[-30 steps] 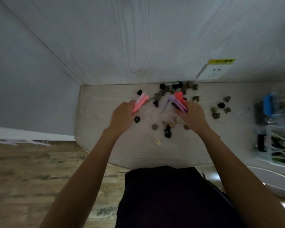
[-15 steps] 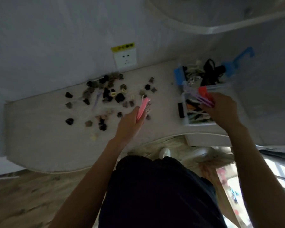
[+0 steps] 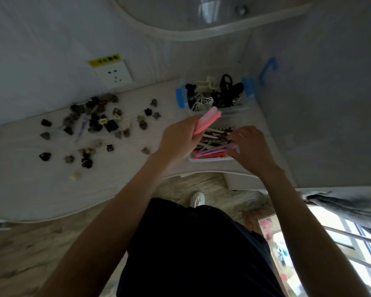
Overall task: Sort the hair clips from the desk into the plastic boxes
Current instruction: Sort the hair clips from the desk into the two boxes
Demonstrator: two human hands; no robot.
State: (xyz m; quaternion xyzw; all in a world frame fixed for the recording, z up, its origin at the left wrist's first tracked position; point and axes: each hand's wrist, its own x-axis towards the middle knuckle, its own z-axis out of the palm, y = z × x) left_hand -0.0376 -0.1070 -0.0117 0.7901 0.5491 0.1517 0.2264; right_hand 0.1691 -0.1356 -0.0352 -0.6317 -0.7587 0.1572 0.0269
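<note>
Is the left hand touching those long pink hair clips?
Touching. The head view shows the left hand closed around the long pink hair clips, whose ends stick out above its fingers.

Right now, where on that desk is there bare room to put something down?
Bare: the desk's near edge below the scattered small claw clips, and its far-left end. Crowded: the clip scatter and the plastic boxes on the right.

On the desk [image 3: 30,189] we see small claw clips [image 3: 99,123] scattered across its left half, below the wall socket [image 3: 114,75]. At the desk's right end two plastic boxes stand one behind the other: the far box [image 3: 247,87] holds large clips, the near box [image 3: 210,161] long flat ones. Our left hand [image 3: 178,142] is left of the near box, our right hand [image 3: 248,146] over it.
</note>
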